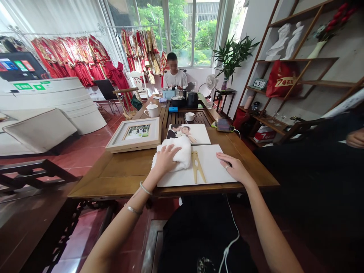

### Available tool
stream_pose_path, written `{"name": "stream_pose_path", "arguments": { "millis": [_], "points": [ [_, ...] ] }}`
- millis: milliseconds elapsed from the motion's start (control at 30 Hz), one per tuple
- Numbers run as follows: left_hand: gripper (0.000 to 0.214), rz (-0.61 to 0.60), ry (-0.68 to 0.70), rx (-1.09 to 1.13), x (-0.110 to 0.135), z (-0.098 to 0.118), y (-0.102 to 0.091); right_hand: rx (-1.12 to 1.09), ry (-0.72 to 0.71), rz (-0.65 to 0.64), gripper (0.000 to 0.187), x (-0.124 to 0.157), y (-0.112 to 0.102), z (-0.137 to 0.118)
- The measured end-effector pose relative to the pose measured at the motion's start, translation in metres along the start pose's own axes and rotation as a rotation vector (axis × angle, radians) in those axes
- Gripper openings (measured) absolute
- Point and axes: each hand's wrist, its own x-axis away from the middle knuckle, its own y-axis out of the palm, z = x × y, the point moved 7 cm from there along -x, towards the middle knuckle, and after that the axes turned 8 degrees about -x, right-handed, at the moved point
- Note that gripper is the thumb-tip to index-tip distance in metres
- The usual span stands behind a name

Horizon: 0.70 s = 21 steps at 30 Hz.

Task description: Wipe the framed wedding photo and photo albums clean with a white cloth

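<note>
For smooth work with the towel (185, 151), the board (218, 171) was best steadied by the right hand (233, 167), laid open at its right edge. The towel was partly covered by the left hand (167, 157), its grip unclear. Between the hands lay a yellow tool (195, 161); beyond, a photo (193, 132).

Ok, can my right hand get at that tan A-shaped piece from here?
Probably yes. Your right hand rests on the white board, and only bare board shows between it and the tan A-shaped piece. The white towel, under your left hand, lies on the opposite side.
</note>
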Motion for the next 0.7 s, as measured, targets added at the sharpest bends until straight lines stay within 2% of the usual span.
{"name": "stream_pose_path", "arguments": {
  "millis": [100,300,400,533,700],
  "points": [
    [0.062,-0.005,-0.014,0.008,0.024,0.005,-0.004,-0.006,0.000,0.011,0.034,0.000,0.000,-0.001],
    [0.072,-0.025,-0.015,0.046,0.090,0.025,-0.013,-0.027,-0.010,0.013,0.034,0.001,0.000,0.000],
    [0.077,-0.038,-0.026,0.055,0.107,0.032,-0.015,-0.043,-0.013,0.022,0.033,0.001,0.000,0.001],
    [0.075,-0.067,-0.016,0.082,0.094,0.029,-0.015,-0.042,-0.011,0.022,0.033,0.001,-0.001,0.001],
    [0.069,-0.057,-0.016,0.100,0.044,0.007,-0.009,-0.016,-0.002,-0.004,0.034,0.001,0.000,0.000]
  ]
}}
